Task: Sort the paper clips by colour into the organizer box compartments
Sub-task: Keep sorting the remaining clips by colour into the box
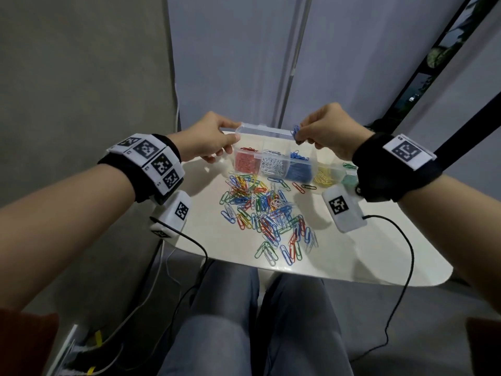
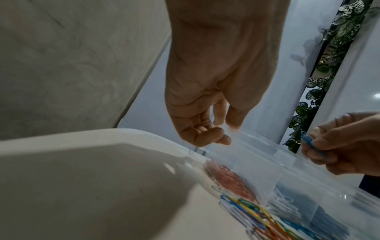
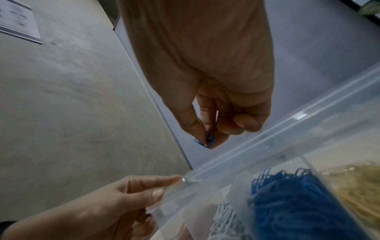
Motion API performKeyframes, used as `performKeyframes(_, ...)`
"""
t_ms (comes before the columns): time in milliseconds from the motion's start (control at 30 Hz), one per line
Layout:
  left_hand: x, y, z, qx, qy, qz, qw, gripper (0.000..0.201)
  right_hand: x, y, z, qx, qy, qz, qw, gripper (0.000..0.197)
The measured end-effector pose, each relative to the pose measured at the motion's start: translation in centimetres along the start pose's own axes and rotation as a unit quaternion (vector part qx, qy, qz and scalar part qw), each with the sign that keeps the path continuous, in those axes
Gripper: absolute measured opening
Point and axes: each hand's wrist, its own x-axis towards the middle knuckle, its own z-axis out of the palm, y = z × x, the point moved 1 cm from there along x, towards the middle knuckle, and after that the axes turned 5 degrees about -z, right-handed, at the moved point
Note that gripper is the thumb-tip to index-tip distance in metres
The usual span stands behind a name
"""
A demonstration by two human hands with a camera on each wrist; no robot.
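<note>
A clear organizer box [image 1: 287, 173] stands at the table's far edge, its compartments holding red, white, blue, yellow and green clips. Its clear lid [image 1: 260, 130] stands raised. My left hand [image 1: 214, 139] pinches the lid's left corner [image 2: 236, 138] between thumb and fingers. My right hand [image 1: 325, 134] pinches a few blue paper clips [image 1: 295, 130] above the blue compartment [image 3: 304, 203]; the clips [image 3: 208, 140] show at the fingertips in the right wrist view. A mixed pile of coloured clips [image 1: 265, 213] lies on the table in front of the box.
The small white table [image 1: 352, 253] has rounded corners; my knees are under its near edge. Cables hang from both wrist cameras. A grey wall is at the left, pale panels behind the table, and a plant strip [image 2: 329, 65] at the right.
</note>
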Motion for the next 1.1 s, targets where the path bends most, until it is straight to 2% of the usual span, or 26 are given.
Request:
performKeyframes(100, 0.1, -0.1, 0.0, -0.003, -0.001, 0.001, 1.000, 0.048, 0.1, 0.6, -0.6, -0.046, 0.009, 0.021, 0.999, 0.004)
performKeyframes(167, 0.1, -0.1, 0.0, -0.005, -0.001, 0.002, 1.000, 0.048, -0.2, 0.9, -0.9, -0.074, 0.016, 0.022, 0.997, 0.011)
performKeyframes(267, 0.1, -0.2, 0.0, -0.005, -0.001, 0.005, 1.000, 0.048, -1.2, 0.8, -1.3, -0.074, 0.033, -0.039, 0.996, 0.017)
performKeyframes(367, 0.2, -0.2, -0.1, -0.007, 0.000, 0.005, 1.000, 0.048, -3.2, 0.3, -0.6, -0.098, -0.060, -0.129, 0.985, 0.014)
performKeyframes(467, 0.1, -0.1, -0.1, -0.004, -0.003, 0.006, 1.000, 0.048, -5.0, 0.9, 1.3, -0.174, -0.160, -0.182, 0.955, 0.017)
performKeyframes(600, 0.0, -0.1, -0.1, 0.002, -0.001, 0.006, 1.000, 0.048, -5.6, 2.1, 3.0, -0.259, -0.180, -0.213, 0.925, 0.036)
performKeyframes(733, 0.0, 0.0, -0.1, 0.005, -0.001, 0.008, 1.000, 0.048, -6.1, 3.0, 3.7, -0.306, -0.246, -0.247, 0.886, 0.048)
performKeyframes(900, 0.0, -0.1, -0.1, 0.002, -0.001, 0.007, 1.000, 0.049, -5.7, 4.3, 4.0, -0.279, -0.228, -0.225, 0.905, 0.021)
performKeyframes(1100, 0.1, 0.0, -0.1, 0.003, 0.000, 0.005, 1.000, 0.048, -6.0, 4.9, 3.8, -0.237, -0.187, -0.194, 0.933, 0.020)
